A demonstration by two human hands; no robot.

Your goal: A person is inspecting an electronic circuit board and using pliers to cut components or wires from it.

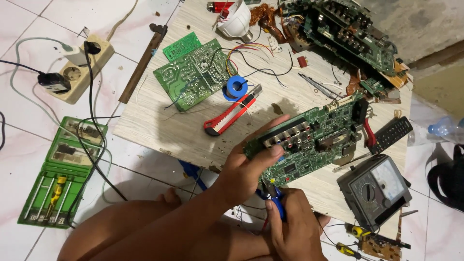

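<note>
1. Green plastic tool case (62,174), at 9 o'clock on the tiled floor: lid open, slim tools in slots, contents too small to tell apart.
2. Cream power strip (82,67), at 10 o'clock: black adapter and plugs seated, cables trailing off the frame.
3. Pale wood-grain desk (159,125): scuffed, its far edge cut off at the top.
4. Bare green circuit board (193,72), at 11 o'clock: solder side up, coloured wires leading from it.
5. Red utility knife (229,116), near centre, lying beside a blue ring-shaped spool (237,87).
6. White bulb (235,20), at 12 o'clock, partly cut off.
7. Your left hand (246,169): clenched on the near edge of the green populated circuit board (314,140), thumb on top. The board is tilted above the desk at centre-right, with a row of round sockets along its black strip.
8. Your right hand (295,227), at 6 o'clock: closed around blue-handled pliers (276,198). The tips sit under the board's lower edge, mostly hidden.
9. Heap of stripped boards (348,34), at 1 o'clock: tangled, parts indistinct.
10. Black remote control (391,135), at 3 o'clock.
11. Grey analogue multimeter (374,191), at 4 o'clock: dial and needle window up.
</note>
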